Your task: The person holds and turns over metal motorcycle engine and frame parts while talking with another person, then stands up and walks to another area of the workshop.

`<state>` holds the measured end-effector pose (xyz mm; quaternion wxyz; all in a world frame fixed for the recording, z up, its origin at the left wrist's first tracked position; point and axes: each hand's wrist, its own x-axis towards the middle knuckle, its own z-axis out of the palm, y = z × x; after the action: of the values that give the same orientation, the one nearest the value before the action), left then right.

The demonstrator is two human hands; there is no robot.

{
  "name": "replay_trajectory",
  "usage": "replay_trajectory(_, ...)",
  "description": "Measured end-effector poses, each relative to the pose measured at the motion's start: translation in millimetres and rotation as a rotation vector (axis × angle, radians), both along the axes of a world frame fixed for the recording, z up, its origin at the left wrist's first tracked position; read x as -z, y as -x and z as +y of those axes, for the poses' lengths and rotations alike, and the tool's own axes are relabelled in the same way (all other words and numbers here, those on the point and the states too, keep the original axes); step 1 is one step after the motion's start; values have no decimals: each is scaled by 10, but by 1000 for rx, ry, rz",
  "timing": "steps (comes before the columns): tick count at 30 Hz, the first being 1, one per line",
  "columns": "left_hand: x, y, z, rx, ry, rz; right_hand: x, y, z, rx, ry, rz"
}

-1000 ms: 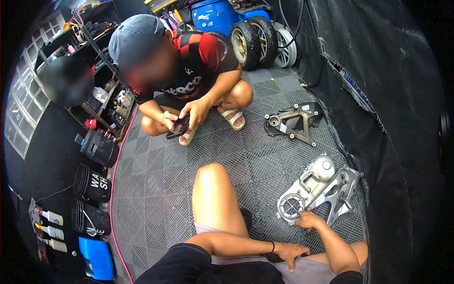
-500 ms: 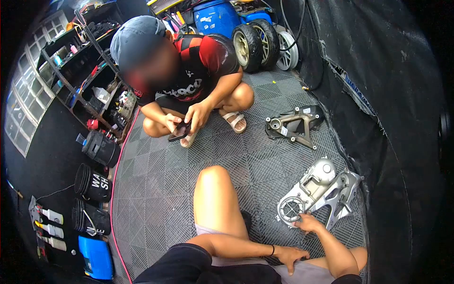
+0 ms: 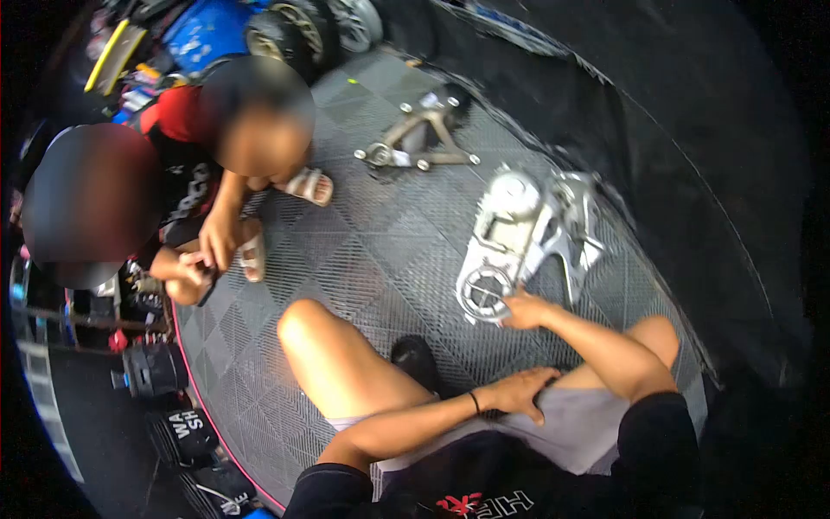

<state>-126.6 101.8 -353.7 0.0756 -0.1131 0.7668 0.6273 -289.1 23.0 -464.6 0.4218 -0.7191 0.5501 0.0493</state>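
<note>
My right hand (image 3: 526,309) is at the rim of the round vented opening on a silver engine cover (image 3: 497,238), its fingers bent against the edge. The cover lies on the floor in front of me, with a silver bracket-like metal casting (image 3: 572,229) right beside it. My left hand (image 3: 520,392), with a dark band at the wrist, rests over my thigh. Its fingers are stretched out, the thumb is apart, and nothing is in it. Farther off lies a duller triangular metal bracket (image 3: 424,137).
A person (image 3: 220,186) squats at the left, holding a dark phone (image 3: 207,284). Wheels with tyres (image 3: 298,35) and a blue drum (image 3: 207,35) stand behind. Black buckets (image 3: 183,435) line the left side. A black sheet wall (image 3: 692,173) runs along the right.
My view has turned, so the scene sits tilted and the squatting person is farther left. My right hand stays at the cover's rim. My left hand remains over the thigh.
</note>
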Motion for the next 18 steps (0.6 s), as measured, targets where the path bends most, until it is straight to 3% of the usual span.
replay_trajectory(9, -67, -5, -17, -23, -50, -58, -462, 143, -319, 65, -90, 22)
replay_trajectory(10, -69, -4, -16, -16, -37, -62, -276, 248, -329, 172, 149, -93)
replay_trajectory(11, -69, 0, -9, -11, -26, -65, -726, 255, -496, 496, -299, -273)
replay_trajectory(13, -83, 16, -1, 2, -26, -76, -854, 407, -570, 806, -351, -666)
replay_trajectory(15, -106, 23, -15, 16, -43, -97, -1003, 482, -604, 1026, -369, -969)
replay_trajectory(18, -91, 19, -10, 15, -41, -91, -1114, 583, -632, 1073, -386, -1170)
